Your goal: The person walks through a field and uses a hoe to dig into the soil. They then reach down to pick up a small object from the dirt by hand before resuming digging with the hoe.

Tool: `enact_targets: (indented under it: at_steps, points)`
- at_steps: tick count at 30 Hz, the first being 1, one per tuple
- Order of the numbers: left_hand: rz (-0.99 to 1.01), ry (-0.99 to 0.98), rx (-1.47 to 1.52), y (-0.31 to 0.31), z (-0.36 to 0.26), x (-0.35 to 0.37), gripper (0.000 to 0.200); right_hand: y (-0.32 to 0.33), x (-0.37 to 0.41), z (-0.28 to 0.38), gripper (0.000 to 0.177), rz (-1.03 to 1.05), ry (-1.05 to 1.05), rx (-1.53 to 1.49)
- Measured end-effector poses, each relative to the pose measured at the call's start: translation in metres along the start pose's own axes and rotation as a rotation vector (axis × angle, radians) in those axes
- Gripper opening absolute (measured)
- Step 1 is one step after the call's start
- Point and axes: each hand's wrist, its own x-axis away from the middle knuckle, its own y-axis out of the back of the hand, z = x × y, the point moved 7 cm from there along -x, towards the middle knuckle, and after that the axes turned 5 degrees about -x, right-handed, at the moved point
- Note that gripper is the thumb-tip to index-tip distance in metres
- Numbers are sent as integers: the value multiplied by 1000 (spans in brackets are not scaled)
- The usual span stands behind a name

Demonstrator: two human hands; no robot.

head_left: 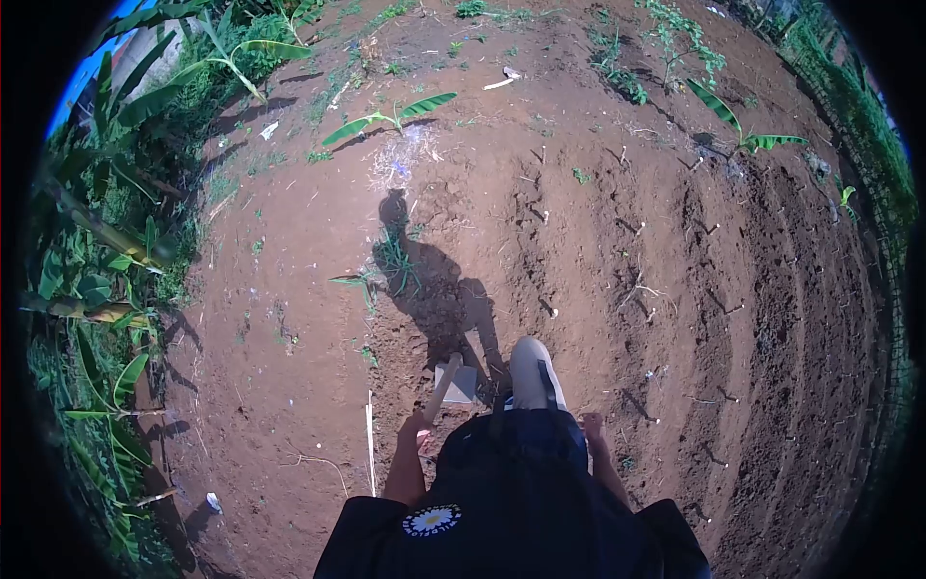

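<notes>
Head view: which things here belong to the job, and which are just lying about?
Likely the job's: hoe in the left hand; tilled soil; short sticks set in rows.

Apparently just lying about: long pale stick; white scrap at lower left.

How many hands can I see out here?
2: the left hand grips the hoe, and the right hand hangs at the person's right side. No other hand shows.

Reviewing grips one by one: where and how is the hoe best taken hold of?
Likely by its slim, straight handle, from the person's right: the stretch between left hand and flat blade is bare, while the left hand already grips nearer the body.
</notes>
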Motion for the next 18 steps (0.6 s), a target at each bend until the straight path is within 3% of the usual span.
enact_targets:
  at_steps: [1, 3, 5, 7, 9, 11, 13, 14, 16, 18]
  points:
    - [-59, 28, -322, 22, -29, -22, 44, -21, -16, 48, 26, 34, -27, -109]
    - [-41, 8, -101, 55, -111, 0, 52, -64, -67, 130, 24, 52, 66, 2]
    - [-74, -72, -153, 91, -164, -21, 54, -123, -130, 191, 25, 98, 354, 172]
    - [-134, -226, -203, 126, -223, -35, 50, -196, -139, 265, 26, 260, 262, 192]
    - [-114, -236, -146, 153, -271, -39, 51, -280, -146, 313, 25, 504, 343, 54]
    - [-97, -263, -106, 187, -333, -58, 52, -361, -162, 332, 38, 615, -54, 170]
    - [-208, -287, -240, 197, -369, -81, 56, -414, -156, 358, 50, 618, -366, -4]
    - [-193, -268, -249, 196, -389, -90, 56, -435, -163, 374, 50, 618, -392, -10]
    - [-317, -215, -449, 209, -445, -67, 59, -472, -165, 427, 52, 586, -522, -658]
    - [-348, -226, -435, 210, -473, -65, 57, -488, -187, 468, 48, 545, -498, -704]
